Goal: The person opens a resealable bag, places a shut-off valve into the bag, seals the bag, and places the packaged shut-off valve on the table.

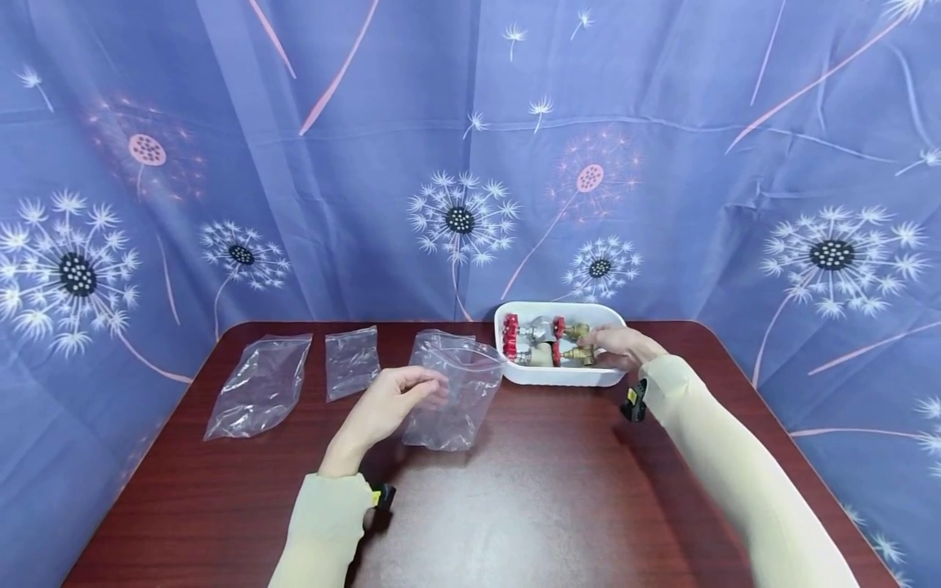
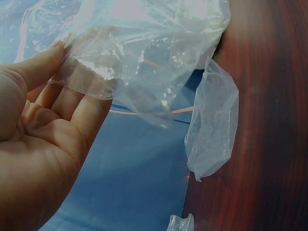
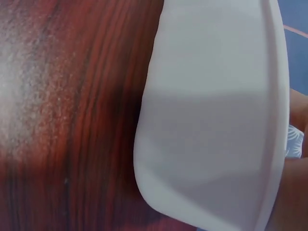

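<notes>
My left hand holds a clear plastic bag upright above the table, its mouth open toward the tray. In the left wrist view the thumb and fingers pinch the bag's rim. My right hand reaches into the white tray. Its fingers are curled on a brass valve with a red handwheel. Other red-handled valves lie in the tray. The right wrist view shows only the tray's outer wall, the table and a sliver of the hand.
Two more clear bags lie flat at the back left of the dark wood table: a larger one and a smaller one. One such bag also shows in the left wrist view. A blue dandelion-print curtain surrounds the table.
</notes>
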### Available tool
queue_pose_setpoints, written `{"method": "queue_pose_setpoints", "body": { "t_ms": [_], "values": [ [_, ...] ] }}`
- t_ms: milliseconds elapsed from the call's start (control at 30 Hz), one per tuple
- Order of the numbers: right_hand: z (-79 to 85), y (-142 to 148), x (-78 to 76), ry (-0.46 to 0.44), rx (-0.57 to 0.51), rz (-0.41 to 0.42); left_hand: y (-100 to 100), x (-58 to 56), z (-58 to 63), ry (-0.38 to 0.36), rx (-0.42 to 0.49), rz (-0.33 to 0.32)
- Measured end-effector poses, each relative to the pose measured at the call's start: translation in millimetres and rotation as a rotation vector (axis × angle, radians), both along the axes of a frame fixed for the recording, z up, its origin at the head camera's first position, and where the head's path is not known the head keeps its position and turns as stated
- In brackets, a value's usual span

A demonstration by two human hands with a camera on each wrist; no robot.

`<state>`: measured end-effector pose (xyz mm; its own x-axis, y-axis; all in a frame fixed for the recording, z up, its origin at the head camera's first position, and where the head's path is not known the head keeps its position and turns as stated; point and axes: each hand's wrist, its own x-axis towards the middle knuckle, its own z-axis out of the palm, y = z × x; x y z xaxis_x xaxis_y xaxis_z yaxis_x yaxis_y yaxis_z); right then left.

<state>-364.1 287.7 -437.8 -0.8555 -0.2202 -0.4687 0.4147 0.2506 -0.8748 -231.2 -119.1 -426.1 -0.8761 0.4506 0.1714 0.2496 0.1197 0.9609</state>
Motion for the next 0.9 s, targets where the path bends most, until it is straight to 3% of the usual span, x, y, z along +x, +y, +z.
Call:
{"method": "queue_pose_setpoints", "body": {
  "t_ms": [167, 300, 567, 700, 900],
  "values": [
    [4.3, -5, 1.1, -0.017, -0.03, -0.099, -1, -0.2, -0.2, -0.006, -0.002, -0.006],
    [12.5, -8, 2.0, -0.002, -0.012, -0.115, -2, -0.5, 0.3, -0.007, -0.003, -0.004],
    [44.1, -12, 8.5, 0.09, 0.076, -0.112, -2, 1.3, 3.9, 0.001, -0.009, 0.002],
    [64.3, -16, 15.6, 0.12, 0.04, -0.11, -1, 0.9, 1.9, -0.001, -0.014, -0.012],
    [91.9, -29, 27.2, 0.194, 0.002, -0.04, 1, -1.0, -3.1, 0.0, -0.02, -0.01]
  ]
}}
